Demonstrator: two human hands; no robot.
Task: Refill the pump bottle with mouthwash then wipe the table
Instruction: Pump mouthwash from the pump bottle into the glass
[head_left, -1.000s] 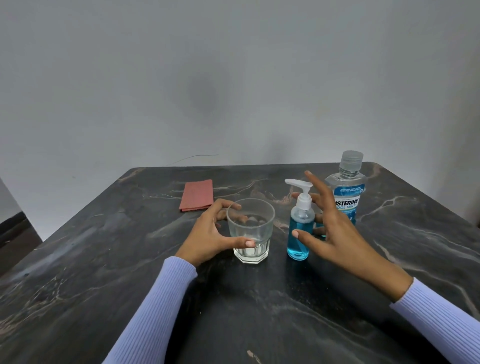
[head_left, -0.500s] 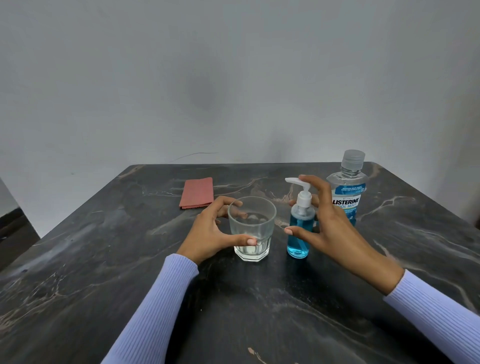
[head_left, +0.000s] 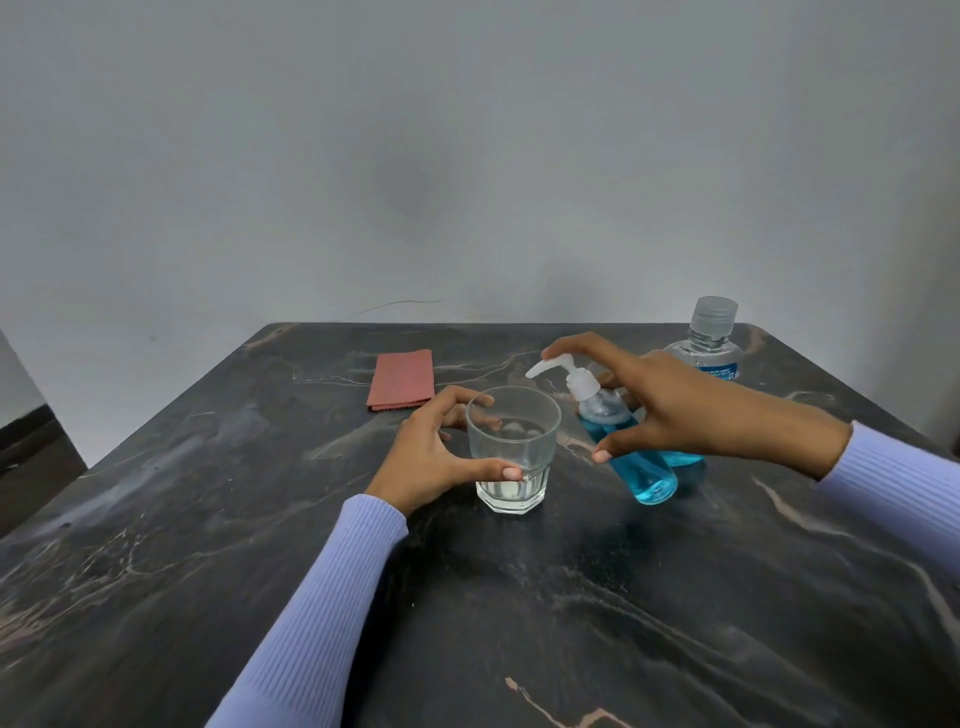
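I am clamping my right hand (head_left: 691, 410) on the pump bottle (head_left: 626, 447), tilting its nozzle toward the glass (head_left: 514, 447) that my left hand (head_left: 431, 457) is cupping steady, advisably keeping the spout over the rim.

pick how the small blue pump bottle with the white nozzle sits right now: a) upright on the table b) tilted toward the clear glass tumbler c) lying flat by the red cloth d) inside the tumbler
b: the small blue pump bottle leans in the right hand, its white nozzle aimed over the clear glass tumbler, which the left hand holds.
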